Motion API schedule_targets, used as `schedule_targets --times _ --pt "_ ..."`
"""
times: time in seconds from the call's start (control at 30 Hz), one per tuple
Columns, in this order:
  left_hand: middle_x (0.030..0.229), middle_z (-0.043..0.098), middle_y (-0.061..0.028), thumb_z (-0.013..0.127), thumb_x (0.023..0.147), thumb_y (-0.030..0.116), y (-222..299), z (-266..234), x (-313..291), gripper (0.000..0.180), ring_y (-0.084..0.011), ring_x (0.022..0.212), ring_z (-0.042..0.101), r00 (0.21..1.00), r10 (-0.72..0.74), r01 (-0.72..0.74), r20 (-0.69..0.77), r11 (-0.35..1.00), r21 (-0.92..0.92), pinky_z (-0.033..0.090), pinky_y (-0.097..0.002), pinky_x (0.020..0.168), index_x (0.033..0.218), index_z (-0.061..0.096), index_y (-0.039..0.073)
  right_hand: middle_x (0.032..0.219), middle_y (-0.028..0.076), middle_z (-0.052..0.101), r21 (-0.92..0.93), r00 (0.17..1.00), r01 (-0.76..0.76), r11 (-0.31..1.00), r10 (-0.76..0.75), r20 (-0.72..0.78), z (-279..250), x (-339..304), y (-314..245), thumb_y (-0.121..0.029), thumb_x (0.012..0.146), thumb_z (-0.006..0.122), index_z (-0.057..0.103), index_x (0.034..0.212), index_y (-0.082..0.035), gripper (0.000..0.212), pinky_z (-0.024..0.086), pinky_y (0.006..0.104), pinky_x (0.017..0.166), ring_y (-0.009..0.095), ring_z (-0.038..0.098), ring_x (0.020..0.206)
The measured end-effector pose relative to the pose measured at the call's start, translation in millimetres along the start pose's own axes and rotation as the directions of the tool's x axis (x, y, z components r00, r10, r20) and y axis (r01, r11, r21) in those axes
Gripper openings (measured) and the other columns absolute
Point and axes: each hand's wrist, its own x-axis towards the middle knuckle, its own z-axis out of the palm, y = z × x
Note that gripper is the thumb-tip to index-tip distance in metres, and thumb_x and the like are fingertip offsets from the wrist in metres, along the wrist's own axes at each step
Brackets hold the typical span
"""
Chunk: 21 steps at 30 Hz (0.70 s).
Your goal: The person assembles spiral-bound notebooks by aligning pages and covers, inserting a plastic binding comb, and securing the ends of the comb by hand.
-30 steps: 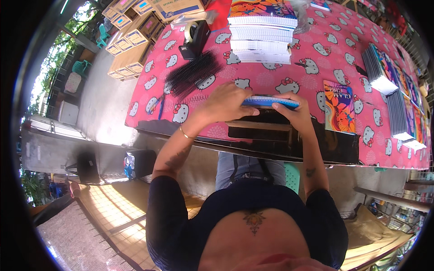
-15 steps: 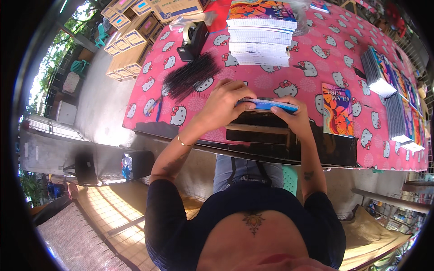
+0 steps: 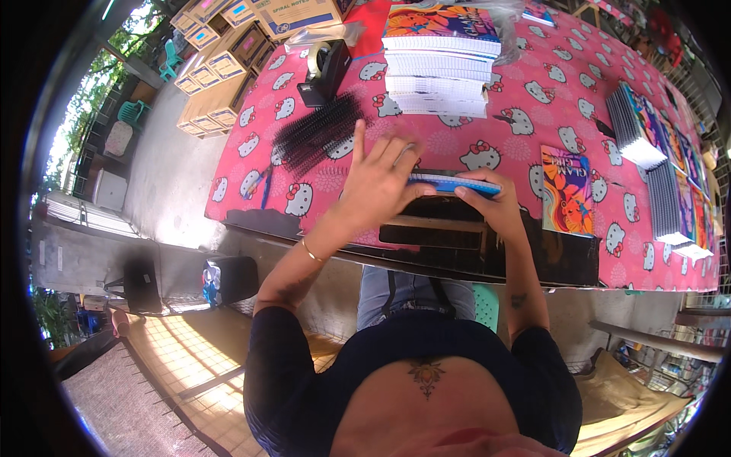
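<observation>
A thin blue notebook point(image 3: 451, 183) is held on edge just above the near side of the table, its row of punched holes facing up. My right hand point(image 3: 499, 207) grips its right end, thumb on the near face. My left hand point(image 3: 381, 179) is at the other end with fingers spread and lifted, and its thumb lies against the notebook's left end. Black spiral binding coils point(image 3: 316, 137) lie in a pile beyond my left hand. A loose notebook cover point(image 3: 567, 190) with a colourful floral print rests to the right.
A tall stack of notebooks point(image 3: 438, 72) stands at the back, beside a black tape dispenser point(image 3: 325, 72). Bound notebooks point(image 3: 670, 175) are piled along the right side. A blue tool point(image 3: 265, 186) lies at the left edge. Cardboard boxes point(image 3: 228, 61) are stacked beyond the table.
My left hand has loosened from the notebook's left end, its fingers spreading and rising. My right hand keeps its grip, and the notebook stays almost where it was.
</observation>
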Motion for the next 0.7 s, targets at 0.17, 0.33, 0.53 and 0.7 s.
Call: schedule_targets --times 0.17,0.33,0.53,0.7 --pt "0.151 0.038 -0.0325 0.059 0.086 0.063 31 45 -66 0.094 -0.0459 0.145 0.033 0.983 0.041 -0.062 0.177 0.992 0.114 0.02 -0.0683 0.114 0.146 0.04 -0.007 0.089 0.002 0.072 0.001 0.998 0.037 0.999 -0.037 -0.052 9 2 4 -0.007 0.089 0.076 0.073 0.104 0.0 0.017 0.048 0.0225 0.072 0.005 0.062 0.08" --pt "0.15 0.04 -0.0301 0.068 0.078 0.061 18 34 -27 0.098 -0.0431 0.145 0.035 0.998 0.004 -0.021 0.065 0.965 0.263 0.023 -0.0669 0.113 0.144 0.04 -0.007 0.086 0.002 0.071 0.035 0.999 0.02 0.999 -0.019 -0.046 11 4 5 -0.007 0.088 0.076 0.073 0.104 0.0 0.017 0.048 0.0221 0.071 0.005 0.061 0.079" --pt "0.149 0.043 -0.0244 0.074 0.072 0.063 23 20 -12 0.105 -0.0376 0.142 0.039 1.0 -0.016 0.01 0.017 0.951 0.309 0.026 -0.0657 0.113 0.145 0.04 -0.004 0.09 0.004 0.072 -0.074 0.998 0.037 0.997 -0.041 -0.053 8 -2 4 -0.007 0.088 0.075 0.07 0.106 0.001 0.02 0.051 0.0247 0.076 0.007 0.063 0.083" --pt "0.15 0.042 -0.0271 0.07 0.078 0.058 38 40 -42 0.097 -0.0397 0.142 0.04 0.951 0.195 -0.249 0.241 0.943 0.222 0.026 -0.0661 0.113 0.145 0.04 -0.005 0.098 0.007 0.074 0.094 0.999 0.006 0.996 -0.01 0.037 -8 -3 1 -0.011 0.092 0.072 0.07 0.108 0.002 0.02 0.051 0.0282 0.085 0.01 0.065 0.091"
